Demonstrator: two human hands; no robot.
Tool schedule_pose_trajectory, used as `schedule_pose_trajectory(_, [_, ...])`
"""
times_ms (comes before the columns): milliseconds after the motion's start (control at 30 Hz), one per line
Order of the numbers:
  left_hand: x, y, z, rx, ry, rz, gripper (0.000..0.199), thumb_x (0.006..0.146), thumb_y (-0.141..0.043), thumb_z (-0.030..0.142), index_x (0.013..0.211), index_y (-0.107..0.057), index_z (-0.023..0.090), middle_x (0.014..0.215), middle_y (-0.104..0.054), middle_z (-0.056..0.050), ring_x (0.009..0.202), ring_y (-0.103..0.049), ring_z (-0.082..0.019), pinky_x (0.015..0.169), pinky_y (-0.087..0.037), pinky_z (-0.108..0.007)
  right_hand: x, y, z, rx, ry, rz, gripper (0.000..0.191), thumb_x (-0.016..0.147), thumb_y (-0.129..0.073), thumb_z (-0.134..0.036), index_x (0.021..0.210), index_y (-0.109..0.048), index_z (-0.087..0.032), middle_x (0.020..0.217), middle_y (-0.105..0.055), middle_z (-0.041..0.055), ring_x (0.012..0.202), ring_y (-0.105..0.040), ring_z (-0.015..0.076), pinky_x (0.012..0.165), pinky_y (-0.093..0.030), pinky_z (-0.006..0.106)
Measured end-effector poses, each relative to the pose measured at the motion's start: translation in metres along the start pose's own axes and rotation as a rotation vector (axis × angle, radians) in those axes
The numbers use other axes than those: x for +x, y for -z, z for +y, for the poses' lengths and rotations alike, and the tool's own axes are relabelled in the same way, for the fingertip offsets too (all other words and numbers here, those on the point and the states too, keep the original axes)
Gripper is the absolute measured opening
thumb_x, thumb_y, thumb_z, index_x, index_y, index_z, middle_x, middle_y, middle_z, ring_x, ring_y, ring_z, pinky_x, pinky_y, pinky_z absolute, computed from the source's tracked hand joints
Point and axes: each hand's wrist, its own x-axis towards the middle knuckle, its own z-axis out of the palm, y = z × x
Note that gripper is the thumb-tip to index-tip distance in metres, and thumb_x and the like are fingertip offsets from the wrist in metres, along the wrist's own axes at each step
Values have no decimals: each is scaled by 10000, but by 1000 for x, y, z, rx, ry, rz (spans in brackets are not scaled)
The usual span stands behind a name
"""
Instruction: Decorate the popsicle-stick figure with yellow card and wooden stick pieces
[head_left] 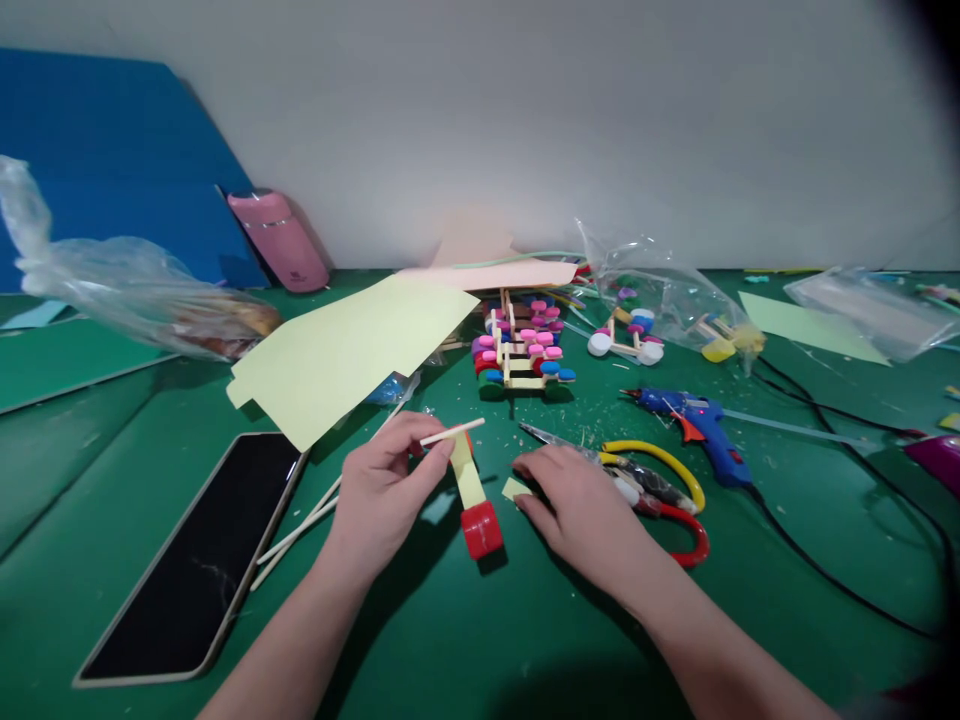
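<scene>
Left grip (pixel 390 482) tight on pale stick (pixel 463 430), right grip (pixel 576 498) likewise on paper scrap (pixel 514 489), scissors (pixel 654 449) alongside.

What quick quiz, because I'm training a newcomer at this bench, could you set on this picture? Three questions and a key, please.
1. Which does the left hand hold: A) scissors, B) a short pale stick, C) a pink bottle?
2. True or false: the phone lies to the left of the glue gun.
3. What colour is the piece at the near end of the pale strip?

Key: 1 B; 2 true; 3 red.
</scene>
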Motion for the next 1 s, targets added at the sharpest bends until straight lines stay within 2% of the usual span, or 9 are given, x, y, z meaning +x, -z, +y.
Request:
schedule_pose_trajectory(133, [0, -6, 1, -15, -21, -55, 45, 756, -585, 186, 740, -625, 197, 768, -574, -21, 749, -525, -151, 647, -426, -275, 0, -1, -8, -89, -18, -64, 184, 801, -461, -113, 911, -608, -129, 840, -627, 143, 806, -543, 293, 693, -413, 435])
schedule_pose_trajectory(267, [-1, -10, 4, -53, -17, -88, 60, 757, -580, 176, 729, -631, 192, 763, -577, -31, 733, -525, -153, 641, -429, -280, 1, -2, -7, -85, -22, -78, 163, 796, -454, -106, 853, -602, -142, 790, -625, 119, 763, -552, 267, 656, -420, 392])
schedule_pose_trajectory(467, [-3, -18, 2, -55, 10, -131, 87, 750, -575, 205, 725, -651, 173, 737, -569, -34, 685, -525, -149, 590, -418, -266, -1, 14, 5, 20, -81, 57, 176, 856, -404, -172, 923, -566, -177, 869, -597, 84, 789, -550, 204, 670, -433, 324])
schedule_pose_trajectory(600, [-2, -22, -2, -9, 2, -199, 107, 765, -545, 200, 758, -648, 170, 767, -578, -38, 681, -538, -145, 600, -428, -271, -4, 27, 13, 449, -121, 224, 144, 865, -434, -258, 942, -548, -213, 827, -560, 35, 717, -521, 154, 616, -427, 268])
schedule_pose_trajectory(700, [-3, -18, 6, 63, 1, -186, 205, 741, -568, 190, 943, -600, 199, 903, -584, -49, 788, -544, -168, 679, -441, -298, -7, 28, 17, 839, -140, 300, 105, 824, -516, -295, 893, -551, -225, 745, -518, 6, 625, -476, 126, 537, -403, 242])
schedule_pose_trajectory(767, [-8, -15, 15, 130, -44, -116, 359, 730, -566, 174, 1082, -522, 228, 1007, -560, -56, 865, -523, -186, 745, -432, -326, -8, 25, 16, 1030, -114, 309, 88, 797, -555, -287, 863, -546, -229, 723, -496, 1, 603, -459, 122, 512, -389, 241])
schedule_pose_trajectory(833, [-16, -15, 25, 157, -196, -56, 327, 737, -533, 157, 1057, -516, 222, 986, -549, -60, 853, -513, -193, 735, -431, -330, -10, 22, 12, 1128, -78, 264, 60, 780, -574, -264, 818, -542, -230, 704, -482, -4, 589, -451, 122, 499, -379, 243])
schedule_pose_trajectory(900, [-26, -19, 32, 213, -347, -94, 271, 710, -552, 119, 964, -537, 212, 922, -552, -65, 840, -513, -207, 718, -428, -337, -11, 18, 3, 1129, -58, 195, 37, 773, -574, -226, 773, -537, -227, 697, -479, -9, 575, -444, 116, 494, -376, 238])
schedule_pose_trajectory(1000, [-39, -28, 35, 280, -431, -174, 215, 712, -544, 109, 905, -518, 199, 797, -561, -56, 739, -503, -200, 663, -409, -343, -12, 13, -10, 1041, -13, 134, 74, 770, -559, -163, 751, -531, -229, 697, -494, -19, 592, -462, 110, 530, -400, 226])
